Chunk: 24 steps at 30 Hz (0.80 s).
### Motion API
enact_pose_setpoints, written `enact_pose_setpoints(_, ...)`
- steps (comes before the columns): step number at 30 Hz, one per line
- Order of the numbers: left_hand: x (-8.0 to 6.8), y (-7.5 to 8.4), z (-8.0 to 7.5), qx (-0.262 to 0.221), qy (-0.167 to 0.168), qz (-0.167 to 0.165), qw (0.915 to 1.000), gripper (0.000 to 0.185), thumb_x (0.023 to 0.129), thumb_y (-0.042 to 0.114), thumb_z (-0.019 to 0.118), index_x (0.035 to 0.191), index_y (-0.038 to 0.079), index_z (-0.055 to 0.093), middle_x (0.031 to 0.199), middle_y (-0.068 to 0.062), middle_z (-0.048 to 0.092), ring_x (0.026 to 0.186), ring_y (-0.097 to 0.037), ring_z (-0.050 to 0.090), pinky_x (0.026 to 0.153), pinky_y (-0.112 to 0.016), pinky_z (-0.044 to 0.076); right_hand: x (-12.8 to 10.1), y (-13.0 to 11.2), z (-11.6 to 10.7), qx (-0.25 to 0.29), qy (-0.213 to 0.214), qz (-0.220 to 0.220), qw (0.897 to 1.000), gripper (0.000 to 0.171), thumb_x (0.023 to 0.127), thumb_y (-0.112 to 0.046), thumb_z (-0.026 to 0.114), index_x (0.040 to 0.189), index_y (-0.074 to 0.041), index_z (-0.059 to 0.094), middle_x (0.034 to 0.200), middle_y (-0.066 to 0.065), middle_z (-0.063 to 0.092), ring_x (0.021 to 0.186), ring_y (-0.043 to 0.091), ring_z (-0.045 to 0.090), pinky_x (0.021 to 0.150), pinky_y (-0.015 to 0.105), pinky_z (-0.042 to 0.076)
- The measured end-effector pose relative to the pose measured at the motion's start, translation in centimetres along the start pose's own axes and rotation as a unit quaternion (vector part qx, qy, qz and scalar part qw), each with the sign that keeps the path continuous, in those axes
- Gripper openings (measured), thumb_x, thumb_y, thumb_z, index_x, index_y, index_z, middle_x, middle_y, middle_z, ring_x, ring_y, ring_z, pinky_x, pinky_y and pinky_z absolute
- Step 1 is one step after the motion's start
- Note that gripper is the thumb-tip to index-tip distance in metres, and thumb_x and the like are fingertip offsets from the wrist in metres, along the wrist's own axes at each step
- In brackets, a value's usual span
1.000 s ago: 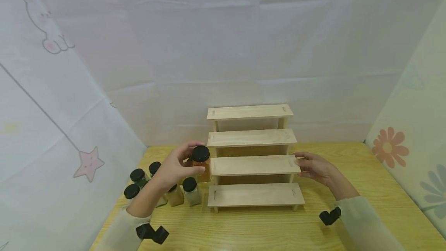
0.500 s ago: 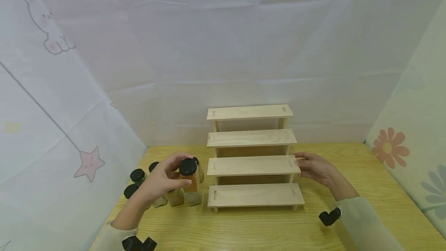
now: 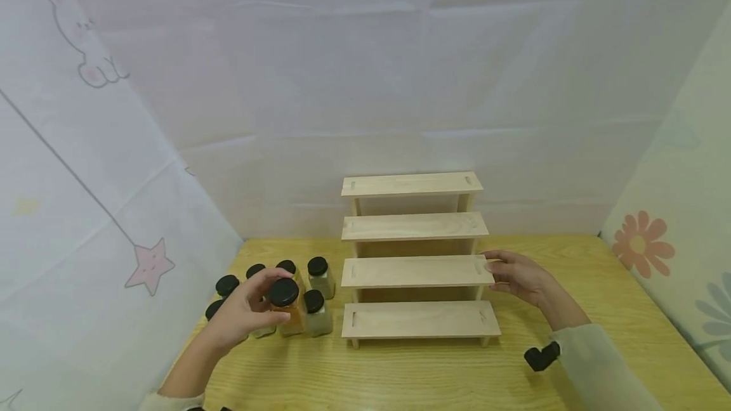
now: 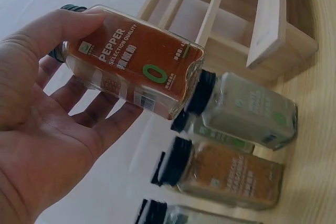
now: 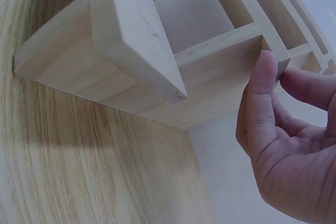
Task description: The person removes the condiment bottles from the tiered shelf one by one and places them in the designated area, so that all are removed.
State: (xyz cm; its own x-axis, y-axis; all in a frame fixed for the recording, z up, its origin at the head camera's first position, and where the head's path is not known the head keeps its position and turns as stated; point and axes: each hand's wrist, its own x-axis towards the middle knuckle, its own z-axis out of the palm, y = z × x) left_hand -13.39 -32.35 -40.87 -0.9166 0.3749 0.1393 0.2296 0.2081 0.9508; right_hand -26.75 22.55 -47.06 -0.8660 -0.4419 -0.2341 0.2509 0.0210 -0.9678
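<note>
My left hand point(image 3: 242, 316) grips a glass spice jar point(image 4: 136, 61) with a black lid, reddish-brown powder and a label reading "PEPPER". Thumb and fingers hold it by the neck and sides, tilted in the left wrist view, above the other jars. A four-tier stepped wooden rack point(image 3: 419, 271) stands in the middle of the table. At its right end my right hand point(image 3: 520, 278) pinches the end of the second shelf from the bottom point(image 5: 273, 38) between thumb and fingers. No jars stand on the rack's shelves.
Several black-lidded spice jars stand left of the rack, among them a pale-powder jar point(image 4: 252, 108) and a brown-powder jar point(image 4: 231, 174). Some are partly hidden by the left hand. Behind the wooden table point(image 3: 400, 373) hangs a white cloth backdrop point(image 3: 365, 81).
My left hand has moved left and toward the table's front with the pepper jar, away from the rack, uncovering jars behind it. The right hand stays at the shelf end.
</note>
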Motion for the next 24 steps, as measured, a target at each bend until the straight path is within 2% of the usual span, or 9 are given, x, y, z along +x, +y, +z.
enact_pose_setpoints(4, -1.1, -1.0, -0.6, 0.009, 0.012, -0.012, 0.9998, 0.064, 0.089, -0.001, 0.075, 0.144, 0.002, 0.043, 0.134, -0.006, 0.059, 0.115, -0.016, 0.064, 0.088, -0.032, 0.057, 0.0, 0.1, -0.1, 0.006, -0.001, 0.000, 1.000, 0.066, 0.104, -0.015, 0.058, 0.155, 0.007, 0.022, 0.111, 0.003, 0.064, 0.096, 0.016, 0.066, 0.081, 0.031, 0.058)
enact_pose_setpoints(9, -2.2, -2.2, -1.5, 0.010, 0.016, -0.008, 0.9998, 0.064, 0.090, -0.003, 0.072, 0.145, -0.004, 0.039, 0.133, -0.001, 0.061, 0.112, -0.014, 0.065, 0.085, -0.033, 0.057, 0.0, 0.1, -0.2, 0.001, -0.003, -0.001, 1.000, 0.066, 0.104, -0.016, 0.057, 0.155, 0.007, 0.021, 0.111, 0.002, 0.064, 0.097, 0.016, 0.066, 0.084, 0.033, 0.058)
enact_pose_setpoints(12, -2.7, -2.7, -2.0, 0.004, 0.014, -0.008, 0.9999, 0.064, 0.090, -0.004, 0.071, 0.145, -0.006, 0.037, 0.134, -0.003, 0.060, 0.112, -0.014, 0.064, 0.085, -0.033, 0.057, -0.1, 0.2, -0.3, 0.000, -0.003, -0.002, 1.000, 0.066, 0.105, -0.016, 0.057, 0.156, 0.007, 0.021, 0.112, 0.002, 0.064, 0.097, 0.016, 0.066, 0.084, 0.032, 0.058)
enact_pose_setpoints(20, -4.0, -4.3, -3.0, -0.020, 0.010, -0.033, 0.9992, 0.064, 0.088, -0.006, 0.071, 0.143, -0.007, 0.038, 0.131, -0.002, 0.060, 0.113, -0.018, 0.066, 0.084, -0.036, 0.059, 0.0, 0.2, -0.3, 0.008, -0.009, -0.008, 1.000, 0.068, 0.104, -0.015, 0.057, 0.156, 0.008, 0.019, 0.111, 0.002, 0.066, 0.096, 0.015, 0.067, 0.081, 0.031, 0.058)
enact_pose_setpoints(24, -4.5, -5.4, -3.3, -0.042, -0.003, -0.026, 0.9988, 0.060, 0.089, -0.010, 0.069, 0.141, -0.007, 0.039, 0.135, -0.009, 0.059, 0.118, -0.020, 0.064, 0.085, -0.037, 0.059, -0.1, 0.2, -0.3, 0.011, -0.009, -0.009, 1.000, 0.068, 0.104, -0.014, 0.058, 0.155, 0.008, 0.020, 0.111, 0.002, 0.066, 0.096, 0.015, 0.068, 0.081, 0.030, 0.058)
